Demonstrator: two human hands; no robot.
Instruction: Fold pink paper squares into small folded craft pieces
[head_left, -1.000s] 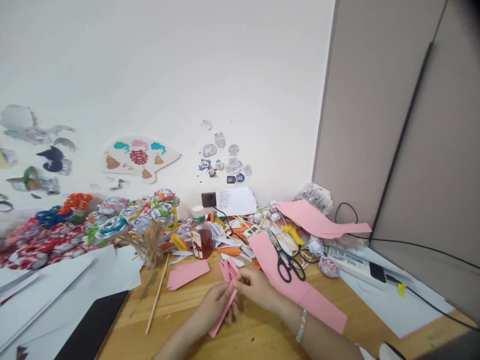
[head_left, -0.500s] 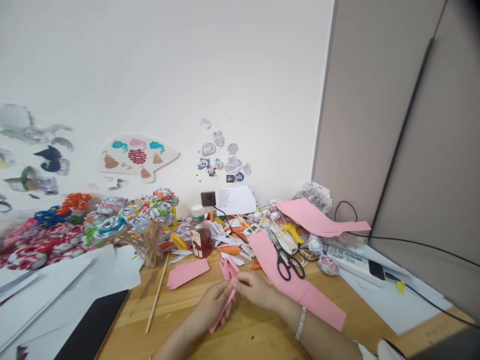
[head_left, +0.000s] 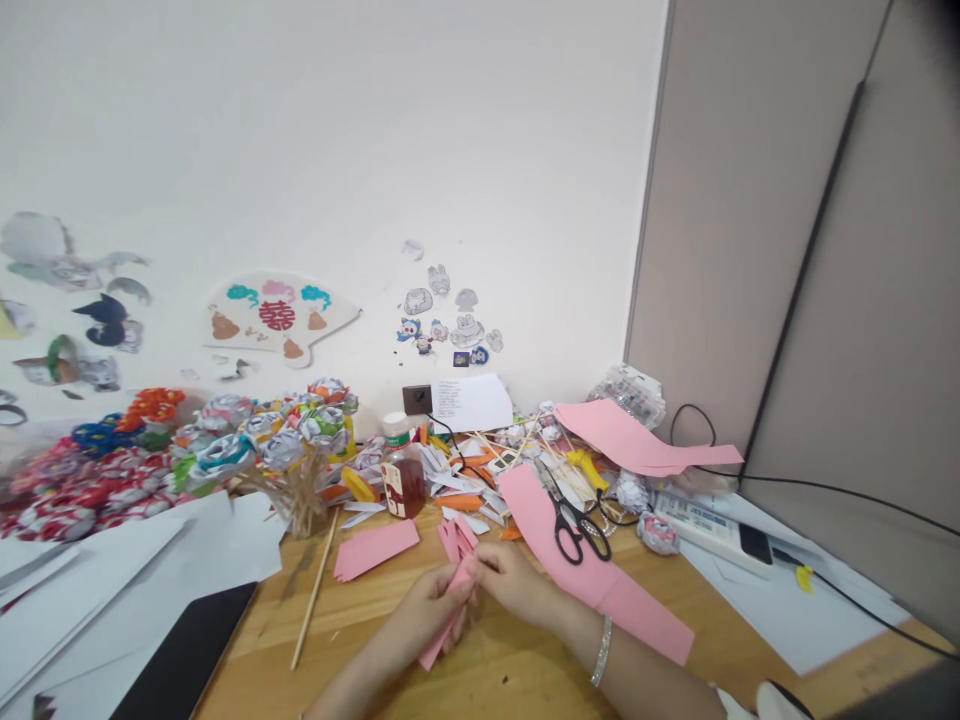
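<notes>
Between my two hands, low over the table, is a folded strip of pink paper (head_left: 437, 648). My left hand (head_left: 431, 607) is closed around its lower part, with the fingers partly hidden behind it. My right hand (head_left: 510, 578) pinches its upper edge between thumb and fingers. Just beyond the hands lie several folded pink paper pieces (head_left: 454, 536). To their left is a small stack of pink paper rectangles (head_left: 377, 548). A large pink sheet (head_left: 637, 603) stretches along the right, partly behind my right forearm, and black-handled scissors (head_left: 576, 528) lie on it.
A jar of reddish-brown liquid (head_left: 403, 480) stands behind the stack. A wooden stick (head_left: 315, 588) lies at left, near paper flowers on sticks (head_left: 300, 490) and white sheets (head_left: 97, 600). Paper scraps cover the back. A power strip (head_left: 712, 530) with black cables sits at right.
My left thumb has shifted slightly on the pink strip, and more of its folded face shows between my hands. The things on the table stay where they were.
</notes>
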